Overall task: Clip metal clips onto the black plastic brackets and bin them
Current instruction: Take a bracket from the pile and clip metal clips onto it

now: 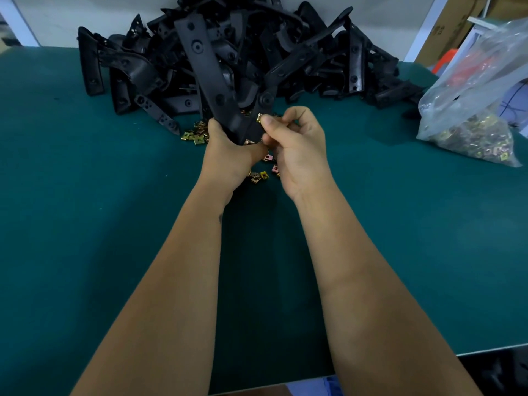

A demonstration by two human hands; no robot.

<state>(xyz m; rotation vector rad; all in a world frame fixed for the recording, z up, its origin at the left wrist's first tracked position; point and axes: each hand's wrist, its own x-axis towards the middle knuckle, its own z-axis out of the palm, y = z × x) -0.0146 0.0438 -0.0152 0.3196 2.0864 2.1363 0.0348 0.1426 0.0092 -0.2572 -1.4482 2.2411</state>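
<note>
My left hand (228,151) grips the lower end of a long black plastic bracket (205,72), which stands tilted up above the table. A brass-coloured metal clip (248,142) sits on the bracket's bottom corner. My right hand (297,147) pinches another metal clip (260,118) between thumb and fingers, against the bracket's edge. Loose metal clips (195,135) lie on the green mat to the left of my hands, and more loose clips (261,174) lie under my wrists.
A big heap of black brackets (285,52) fills the far middle of the green table (85,224). A clear plastic bag of clips (474,138) lies at the right. Cardboard boxes (445,27) stand beyond the table's right edge. No bin is visible.
</note>
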